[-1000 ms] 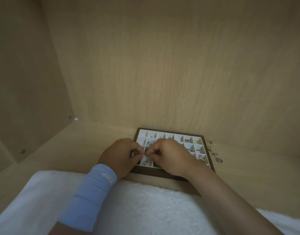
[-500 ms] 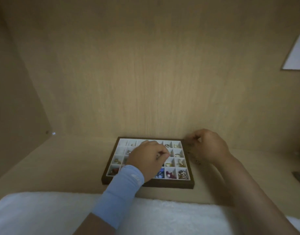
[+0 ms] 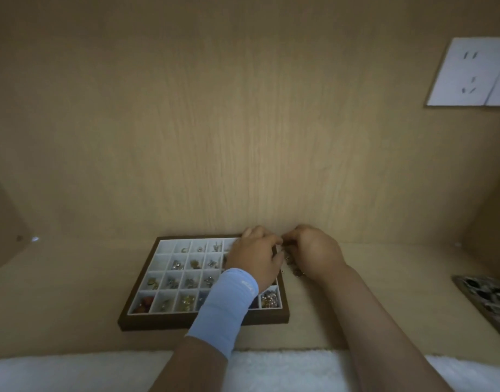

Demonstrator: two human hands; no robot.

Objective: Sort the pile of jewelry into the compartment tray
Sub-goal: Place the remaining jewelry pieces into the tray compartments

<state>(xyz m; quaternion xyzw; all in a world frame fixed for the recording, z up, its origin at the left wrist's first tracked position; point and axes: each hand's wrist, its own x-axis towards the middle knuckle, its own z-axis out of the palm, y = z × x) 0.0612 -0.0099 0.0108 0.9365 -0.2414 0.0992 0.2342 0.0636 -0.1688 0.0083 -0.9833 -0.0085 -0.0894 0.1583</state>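
Observation:
A brown-rimmed compartment tray (image 3: 203,321) with white cells lies on the wooden shelf. Most cells hold small jewelry. My left hand (image 3: 254,258), with a light blue wrist sleeve, hovers over the tray's far right columns with its fingers curled. My right hand (image 3: 314,253) sits just right of the tray, curled over the small loose jewelry pile (image 3: 297,273). The fingertips of both hands meet near the tray's far right corner and seem to pinch one small piece, which is hidden between them.
The wooden back wall rises right behind the tray. A white wall socket (image 3: 469,72) is at the upper right. A dark patterned object (image 3: 486,298) lies at the right edge. White fluffy cloth (image 3: 73,372) covers the front.
One second ago both hands were together over the tray. The right hand then went to the pile beside the tray, and my left hand has now moved right to meet it.

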